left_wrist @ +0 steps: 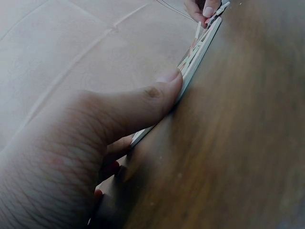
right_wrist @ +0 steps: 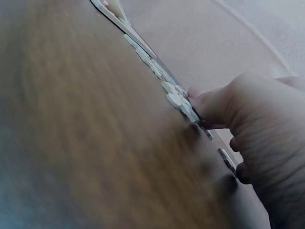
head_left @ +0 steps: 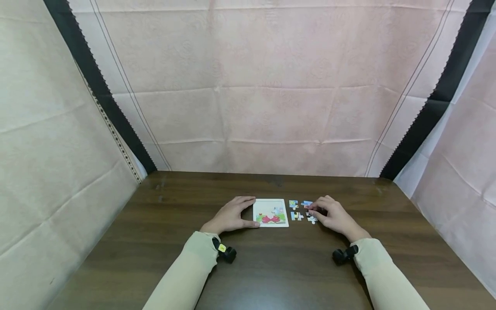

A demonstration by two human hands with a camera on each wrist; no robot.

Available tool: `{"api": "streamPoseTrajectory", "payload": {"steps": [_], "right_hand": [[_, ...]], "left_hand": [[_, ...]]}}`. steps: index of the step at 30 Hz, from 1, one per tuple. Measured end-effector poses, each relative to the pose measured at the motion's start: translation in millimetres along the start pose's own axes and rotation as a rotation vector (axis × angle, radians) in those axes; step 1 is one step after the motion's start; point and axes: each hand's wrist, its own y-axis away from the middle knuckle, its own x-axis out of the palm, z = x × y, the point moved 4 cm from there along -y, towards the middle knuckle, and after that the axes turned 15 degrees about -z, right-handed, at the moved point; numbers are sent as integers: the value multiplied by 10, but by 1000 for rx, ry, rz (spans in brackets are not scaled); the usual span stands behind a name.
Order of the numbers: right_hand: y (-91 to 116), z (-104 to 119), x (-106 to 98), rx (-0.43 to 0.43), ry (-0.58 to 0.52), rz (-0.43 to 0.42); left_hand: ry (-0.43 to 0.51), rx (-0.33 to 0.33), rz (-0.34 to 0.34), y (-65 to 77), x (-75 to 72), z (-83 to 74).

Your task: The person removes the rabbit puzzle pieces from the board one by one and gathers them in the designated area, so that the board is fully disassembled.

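Observation:
A white-framed puzzle board lies flat on the table, with red and green picture parts inside it. My left hand holds its left side, fingers at the far corner and thumb at the near one. In the left wrist view the thumb presses the board's edge. To the right of the board, my right hand pinches a jigsaw piece between thumb and fingers, low over the table; its fingers partly hide it. Loose jigsaw pieces lie between the board and this hand.
Another loose piece lies near the board's upper right. The brown wooden table is bounded by pale cloth walls at the back and both sides. Black cameras sit on both wrists.

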Motion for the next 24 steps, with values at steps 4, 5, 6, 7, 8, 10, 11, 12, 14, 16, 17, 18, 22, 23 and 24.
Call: {"api": "streamPoseTrajectory", "payload": {"steps": [4,5,6,7,8,10,11,12,14,16,17,18,22,23,24], "right_hand": [[2,3,15,2,5,12],[3,-1,16,10,7,17],[5,-3,17,17,8,22],[7,-6,19,20,11,25],[9,-7,21,23,12,27],[14,-10,23,22,12,25],[18,-9,24,22,8,24],[21,-9,25,18,7,22],[21,-11,27,17,2,22],[15,-12,26,16,-1,21],[12,-14,24,16,-3,19],[9,-17,22,14,-3,18],[5,-33,22,10,-3,16],[5,-38,24,8,-4,15],[5,-39,28,7,-6,15]], "left_hand": [[-2,-5,0,-1,16,11],[-5,-8,1,-2,21,14],[-9,-9,2,-3,29,18],[-8,-9,2,-3,33,20],[-8,-10,3,-2,36,21],[-8,-8,4,0,41,21],[-9,-8,5,1,46,23],[-12,-7,7,4,50,25],[-11,-10,9,6,49,27],[-7,-10,7,4,45,28],[-8,-11,9,4,44,28],[-7,-12,9,2,41,26],[-4,-7,8,-4,24,19],[-6,-6,8,-4,20,18],[-2,-6,5,-4,14,16]]}}
